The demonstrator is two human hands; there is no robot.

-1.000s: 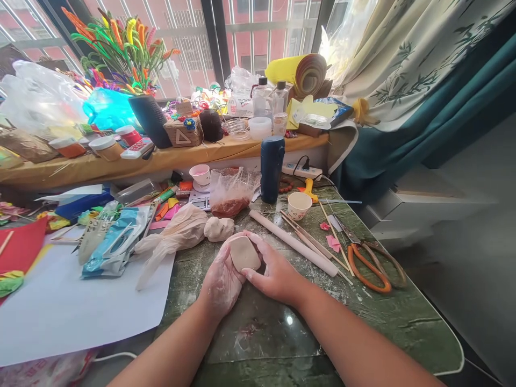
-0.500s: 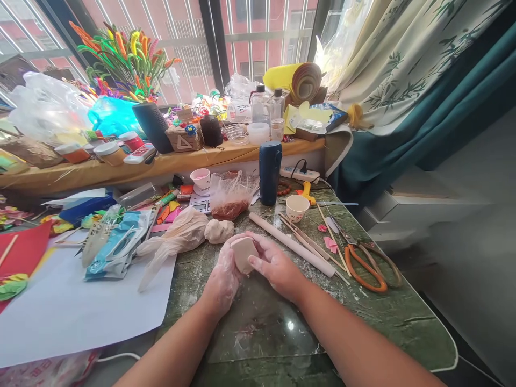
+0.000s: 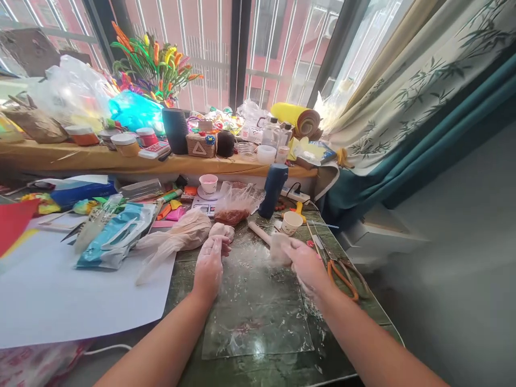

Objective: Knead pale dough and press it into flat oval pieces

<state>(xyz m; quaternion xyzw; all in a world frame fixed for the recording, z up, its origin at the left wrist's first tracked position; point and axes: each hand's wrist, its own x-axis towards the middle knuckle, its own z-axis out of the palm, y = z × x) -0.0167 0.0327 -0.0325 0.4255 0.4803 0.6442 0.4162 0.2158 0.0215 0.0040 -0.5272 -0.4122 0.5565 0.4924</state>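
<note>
My right hand (image 3: 308, 263) pinches a flat slab of pale clay (image 3: 279, 248), blurred by motion, over the right part of the clear sheet (image 3: 258, 317). My left hand (image 3: 208, 263), dusted with white powder, is loosely curled at the sheet's left side with nothing seen in it. Just beyond its fingertips sits a lump of pale clay (image 3: 222, 231), beside a knotted plastic bag (image 3: 189, 230). A pale rolling pin (image 3: 258, 232) lies behind the slab, its near part hidden by the slab and my right hand.
Orange-handled scissors (image 3: 342, 282) lie by my right forearm. A paper cup (image 3: 291, 221) and a dark blue bottle (image 3: 274, 191) stand farther back. White paper (image 3: 121, 301) and a blue packet (image 3: 116, 236) are on the left. A crowded window ledge (image 3: 201, 166) runs behind.
My hands have come apart. The right carries the clay slab to the right, while the left has let go and moved left. The view has shifted and tilted, uncovering the clear sheet.
</note>
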